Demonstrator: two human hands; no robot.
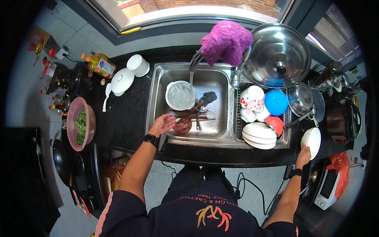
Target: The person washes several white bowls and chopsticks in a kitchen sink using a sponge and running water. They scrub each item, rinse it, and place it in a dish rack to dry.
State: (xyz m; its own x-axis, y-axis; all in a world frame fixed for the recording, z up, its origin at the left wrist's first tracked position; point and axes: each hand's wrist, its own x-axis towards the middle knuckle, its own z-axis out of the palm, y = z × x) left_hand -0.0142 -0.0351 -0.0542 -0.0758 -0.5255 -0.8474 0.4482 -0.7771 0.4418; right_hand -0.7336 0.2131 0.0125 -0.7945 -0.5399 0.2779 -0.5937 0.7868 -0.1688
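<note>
My left hand [162, 123] is over the front left edge of the steel sink basin [219, 118], palm up and fingers apart, holding nothing. Beside its fingertips lie a brown-red round object [183, 126] and a loose bunch of chopsticks [189, 112]. Water runs from the faucet [194, 63] at the rim of a white bowl [180, 95] full of water. A dark scouring pad [209, 97] rests on the basin floor. Far to the right, my right hand [304, 155] grips a white dish [313, 140] by its near edge, at the counter.
Stacked white plates [259, 134], a blue bowl [276, 102] and a patterned cup [251, 97] fill the drain rack. A purple cloth [226, 43] hangs over the faucet. Behind leans a large steel lid [278, 56]. Leafy greens sit in a pink basin [88, 118] at left.
</note>
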